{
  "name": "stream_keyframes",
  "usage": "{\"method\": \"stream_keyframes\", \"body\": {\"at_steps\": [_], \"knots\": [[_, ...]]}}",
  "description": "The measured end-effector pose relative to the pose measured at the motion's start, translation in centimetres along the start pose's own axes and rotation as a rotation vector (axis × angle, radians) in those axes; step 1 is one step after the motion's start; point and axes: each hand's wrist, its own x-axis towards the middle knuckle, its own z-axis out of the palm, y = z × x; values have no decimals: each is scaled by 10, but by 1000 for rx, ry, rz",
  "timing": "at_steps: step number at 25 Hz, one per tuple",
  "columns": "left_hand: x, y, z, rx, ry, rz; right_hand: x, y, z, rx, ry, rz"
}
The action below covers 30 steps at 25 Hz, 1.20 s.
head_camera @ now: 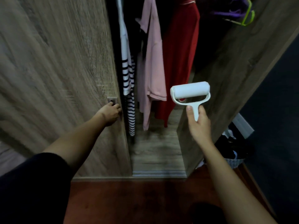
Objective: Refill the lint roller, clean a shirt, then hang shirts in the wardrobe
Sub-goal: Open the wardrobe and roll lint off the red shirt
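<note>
Standing before a wood-grain wardrobe, looking down into the gap between its two doors. Left hand stretched out at about 10 o'clock, fingers curled onto the edge of the left sliding door, right by the small metal recessed pull; gripping the door edge, thumb side hidden. Door surface smeared with motion blur.

Right hand raised at about 1 o'clock, closed around the white stem of the lint roller, thumb pressed on the left side of the handle. Roller held upright in front of the opening, white drum on top, lying roughly level, slightly tilted up to the right, seated in its forked frame.

Inside, hanging side by side from 11 toward 1 o'clock: a white top with navy stripes nearest the left door, a pink shirt in the middle, a red shirt to its right, partly behind the roller. Further up at 2 o'clock, a purple garment on a lime-green hanger. Wardrobe floor bare wood below the hems.

At 3 o'clock, beside the wardrobe, a basket with dark clothes. Reddish floor at 6 o'clock.
</note>
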Motion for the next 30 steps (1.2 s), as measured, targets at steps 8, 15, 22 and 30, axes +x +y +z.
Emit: {"method": "stream_keyframes", "body": {"at_steps": [8, 15, 22, 30], "knots": [[-23, -27, 29, -80, -112, -50, 2, -14, 12, -4, 3, -30], [-12, -22, -26, -311, 205, -58, 10, -24, 4, 2, 66, -45], [55, 8, -173, -1403, 973, -306, 37, -9, -32, 0, 152, -2], [147, 39, -230, -1783, 826, -536, 120, 20, -63, 72, 134, 9]]}}
